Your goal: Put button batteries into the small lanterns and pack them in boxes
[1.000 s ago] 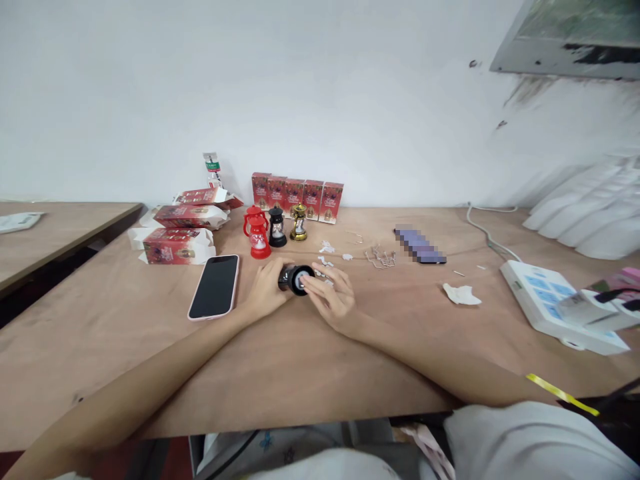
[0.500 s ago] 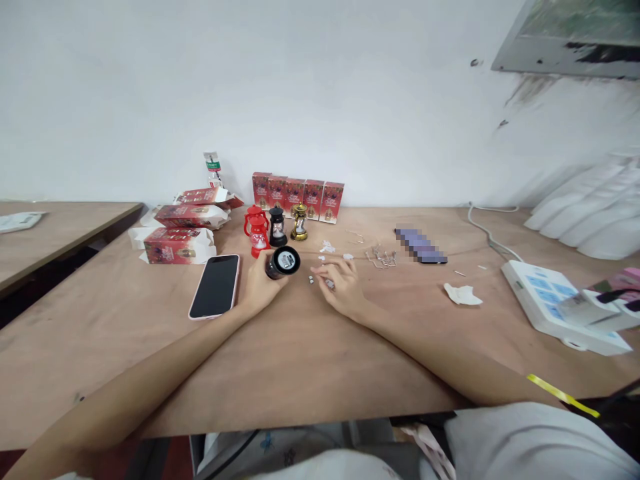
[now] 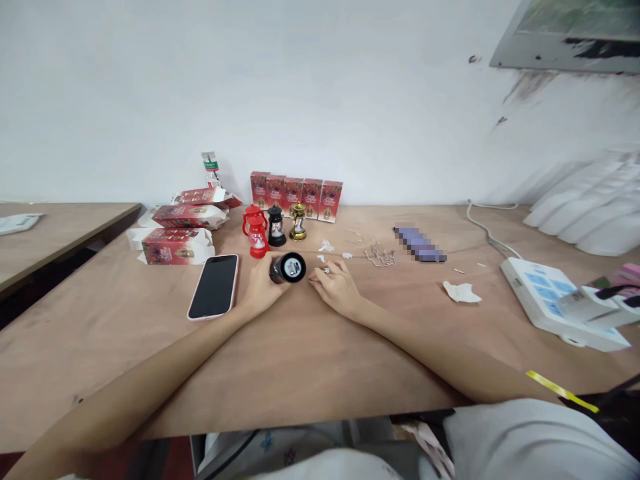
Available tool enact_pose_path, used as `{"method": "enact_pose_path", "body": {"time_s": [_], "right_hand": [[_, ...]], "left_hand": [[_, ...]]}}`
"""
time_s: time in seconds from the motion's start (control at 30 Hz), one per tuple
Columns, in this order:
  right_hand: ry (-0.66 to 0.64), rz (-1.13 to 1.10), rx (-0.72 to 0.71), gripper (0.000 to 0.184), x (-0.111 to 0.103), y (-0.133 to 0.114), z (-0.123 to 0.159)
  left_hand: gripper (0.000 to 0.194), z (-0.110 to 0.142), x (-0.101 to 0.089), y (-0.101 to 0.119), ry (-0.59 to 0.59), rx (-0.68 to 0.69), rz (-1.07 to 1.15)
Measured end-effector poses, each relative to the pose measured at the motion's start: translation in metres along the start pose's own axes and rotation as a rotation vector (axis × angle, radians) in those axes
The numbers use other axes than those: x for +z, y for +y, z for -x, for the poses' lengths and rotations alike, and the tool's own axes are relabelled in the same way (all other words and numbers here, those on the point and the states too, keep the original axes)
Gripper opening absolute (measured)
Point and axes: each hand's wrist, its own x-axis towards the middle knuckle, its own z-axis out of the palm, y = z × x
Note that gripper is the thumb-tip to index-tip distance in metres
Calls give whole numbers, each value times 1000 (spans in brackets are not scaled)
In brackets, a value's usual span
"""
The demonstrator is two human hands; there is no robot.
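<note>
My left hand (image 3: 263,287) is wrapped around a black mini lantern (image 3: 293,267), tilted so its round underside with a pale centre faces me. Just right of it, my right hand (image 3: 337,288) rests low over the table with its fingers bent and the tips drawn together. Whatever the fingertips hold is too small to make out. Small white scraps (image 3: 326,246) lie beyond the right hand. Behind the held lantern stand two red lanterns (image 3: 259,240), a black lantern (image 3: 276,227) and a gold lantern (image 3: 298,223).
A phone (image 3: 214,287) lies left of my left hand, near opened red boxes (image 3: 173,247). Several upright red boxes (image 3: 313,199) line the wall. Bent wire pieces (image 3: 381,255), a second phone (image 3: 420,243), a paper scrap (image 3: 461,293) and a white power strip (image 3: 555,300) are to the right.
The held lantern has shifted slightly right and nearer, its base turned more towards my right hand. My right fingers have drawn in over the small bits that lay in front of them.
</note>
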Motion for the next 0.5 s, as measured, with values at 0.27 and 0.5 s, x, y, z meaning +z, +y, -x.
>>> {"method": "enact_pose_path", "body": {"time_s": [0.27,0.5], "right_hand": [[246,-105,-17,14,-14,-5,-4],[518,-126,-28,16,-25,-15,-5]], "left_hand": [[39,2,1,-2,-41,31,-10],[39,0,0,-2,-102,45,-109]]}}
